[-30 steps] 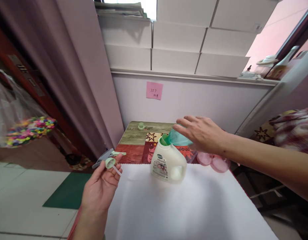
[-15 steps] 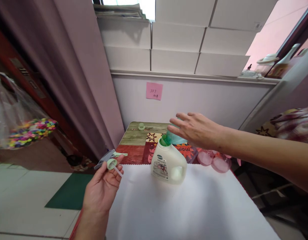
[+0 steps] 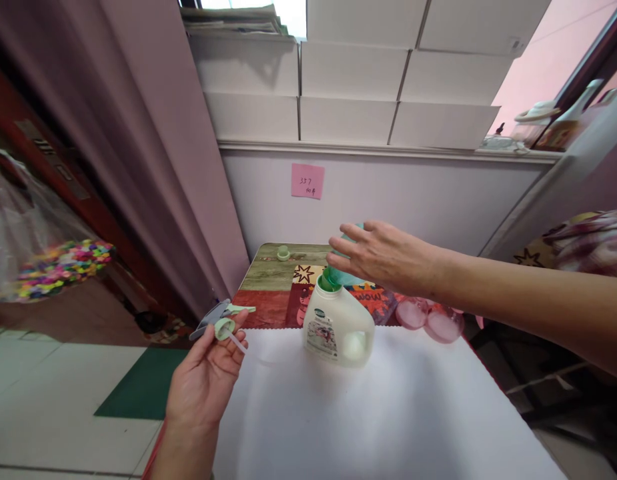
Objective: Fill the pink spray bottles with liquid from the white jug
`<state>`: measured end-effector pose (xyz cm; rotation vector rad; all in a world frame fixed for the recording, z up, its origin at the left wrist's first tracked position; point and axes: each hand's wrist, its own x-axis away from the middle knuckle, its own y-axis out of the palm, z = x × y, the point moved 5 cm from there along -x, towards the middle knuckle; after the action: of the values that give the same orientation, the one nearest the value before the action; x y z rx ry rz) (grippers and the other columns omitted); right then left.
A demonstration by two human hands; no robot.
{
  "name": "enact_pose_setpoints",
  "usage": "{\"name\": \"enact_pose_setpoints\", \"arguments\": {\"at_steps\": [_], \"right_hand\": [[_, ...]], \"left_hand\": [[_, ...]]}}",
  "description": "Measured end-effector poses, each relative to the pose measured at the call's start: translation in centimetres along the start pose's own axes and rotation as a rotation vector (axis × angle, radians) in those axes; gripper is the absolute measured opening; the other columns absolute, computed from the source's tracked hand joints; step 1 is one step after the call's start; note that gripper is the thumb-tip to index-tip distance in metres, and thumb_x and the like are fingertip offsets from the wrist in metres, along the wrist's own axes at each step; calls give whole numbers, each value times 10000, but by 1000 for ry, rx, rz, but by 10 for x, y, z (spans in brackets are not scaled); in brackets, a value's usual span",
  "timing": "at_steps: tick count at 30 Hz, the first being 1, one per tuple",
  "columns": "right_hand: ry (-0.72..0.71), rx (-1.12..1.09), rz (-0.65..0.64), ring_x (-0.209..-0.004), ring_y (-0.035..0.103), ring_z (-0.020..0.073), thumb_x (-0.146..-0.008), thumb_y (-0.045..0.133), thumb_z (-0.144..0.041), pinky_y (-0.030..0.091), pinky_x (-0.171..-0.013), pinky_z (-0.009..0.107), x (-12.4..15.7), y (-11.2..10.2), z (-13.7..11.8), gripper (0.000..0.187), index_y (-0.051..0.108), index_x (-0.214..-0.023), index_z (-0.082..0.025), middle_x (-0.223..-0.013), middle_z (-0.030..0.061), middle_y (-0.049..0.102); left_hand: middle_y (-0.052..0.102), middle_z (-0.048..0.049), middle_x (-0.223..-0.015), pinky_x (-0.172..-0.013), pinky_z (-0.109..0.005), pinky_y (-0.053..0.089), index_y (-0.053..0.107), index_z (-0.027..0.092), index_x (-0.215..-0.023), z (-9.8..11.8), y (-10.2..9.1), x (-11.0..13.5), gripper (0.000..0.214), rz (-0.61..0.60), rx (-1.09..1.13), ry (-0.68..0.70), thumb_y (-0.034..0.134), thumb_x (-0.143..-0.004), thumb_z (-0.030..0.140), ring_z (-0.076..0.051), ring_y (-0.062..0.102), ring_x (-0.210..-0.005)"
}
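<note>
In my left hand [image 3: 205, 383] is a spray trigger head [image 3: 223, 321], grey and pale green, with a thin white dip tube sticking out. My right hand [image 3: 373, 253] is wrapped round a translucent teal bottle [image 3: 344, 276], mostly hidden behind the fingers. That bottle is tilted, its neck end at the green mouth of a cream laundry detergent jug [image 3: 333, 327]. The jug stands upright on the white cloth, uncapped, with a handle on its right side. Whether any liquid flows between them I cannot tell.
A small green cap [image 3: 283, 253] lies at the table's back left. Pink translucent round objects [image 3: 441, 325] sit at the right edge, beside a patterned packet [image 3: 373, 300]. White boxes [image 3: 348, 120] stack on the ledge behind, and a bag of colourful pieces [image 3: 63, 267] hangs at left.
My right hand has shifted slightly left, tipping the teal bottle nearer over the jug's mouth. My left hand keeps the spray head in the same place. The view has moved slightly.
</note>
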<state>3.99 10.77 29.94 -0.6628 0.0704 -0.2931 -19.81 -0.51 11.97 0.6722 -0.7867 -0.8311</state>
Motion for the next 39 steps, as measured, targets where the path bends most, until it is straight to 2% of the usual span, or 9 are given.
{"name": "enact_pose_setpoints", "arguments": {"at_steps": [11,16,29,34,39], "right_hand": [[8,-6,-11,-968,518,240,-906,585,-131,306,-625,325,3,0,1,368,532,-1255,-237,-1138,78,638],[60,-34,17,-920,515,219,-952,512,-110,280,-602,327,8,3,2,242,563,-1157,-226,-1080,71,642],[132,-104,67,-949,514,227,-937,537,-98,288,-634,332,23,19,2,269,566,-1168,-232,-1111,72,634],[121,-128,66,-965,531,226,-937,531,-98,307,-634,327,24,21,1,287,560,-1192,-225,-1132,79,641],[222,-282,55,-1032,575,239,-887,660,-232,377,-670,302,34,32,3,338,566,-1211,-232,-1195,94,657]], "left_hand": [[781,-192,-1015,-596,-303,629,561,97,-1361,-1,2,0,430,8,-11,5,351,-987,130,-198,734,-623],[778,-205,-987,-578,-305,629,535,47,-1367,0,4,2,424,19,-16,17,342,-1001,141,-201,730,-614],[776,-201,-1038,-596,-319,635,605,100,-1293,-5,11,3,390,-44,-35,7,365,-988,132,-205,735,-622],[773,-210,-1038,-585,-309,629,604,76,-1255,-6,14,5,361,-11,-60,23,364,-992,130,-198,732,-614],[782,-183,-1014,-601,-303,631,612,97,-1251,-6,26,8,357,10,-40,33,360,-1002,142,-188,733,-622]]}}
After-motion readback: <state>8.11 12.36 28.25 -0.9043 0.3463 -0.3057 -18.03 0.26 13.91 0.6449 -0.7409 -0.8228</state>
